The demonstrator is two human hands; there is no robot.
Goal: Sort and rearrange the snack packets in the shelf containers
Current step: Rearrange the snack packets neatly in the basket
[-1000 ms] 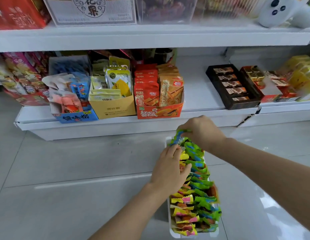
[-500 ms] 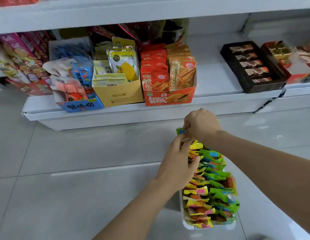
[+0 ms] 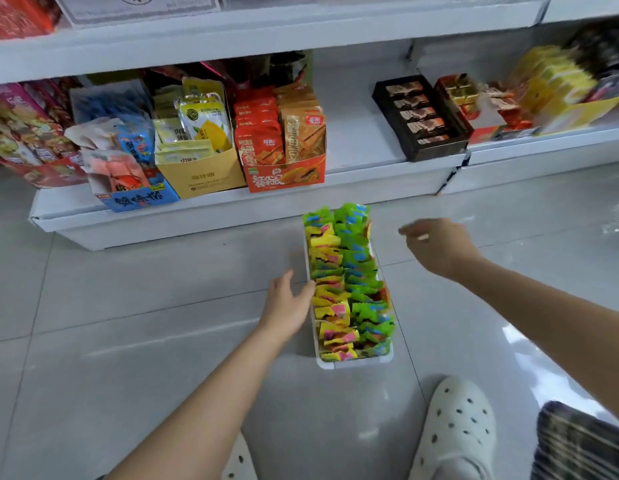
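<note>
A long white tray (image 3: pixel 356 362) lies on the floor tiles, packed with two rows of snack packets: yellow-pink ones (image 3: pixel 330 299) on the left, green-blue ones (image 3: pixel 361 268) on the right. My left hand (image 3: pixel 289 304) sits at the tray's left wall with fingers spread, its fingertips touching the edge of the yellow row. My right hand (image 3: pixel 436 245) hovers to the right of the tray's far end, apart from the packets, fingers loosely bent and holding nothing.
The bottom shelf (image 3: pixel 211 209) carries a blue box (image 3: pixel 138 199), a yellow box (image 3: pixel 200 176), an orange box (image 3: pixel 287 174), a black tray of chocolates (image 3: pixel 422 116) and more packs at right. White clogs (image 3: pixel 457 431) stand on the floor near me.
Both hands have come off the far end of the packet rows. The right hand moved out to the right, the left slid back along the tray's left side. The view pulled back.
</note>
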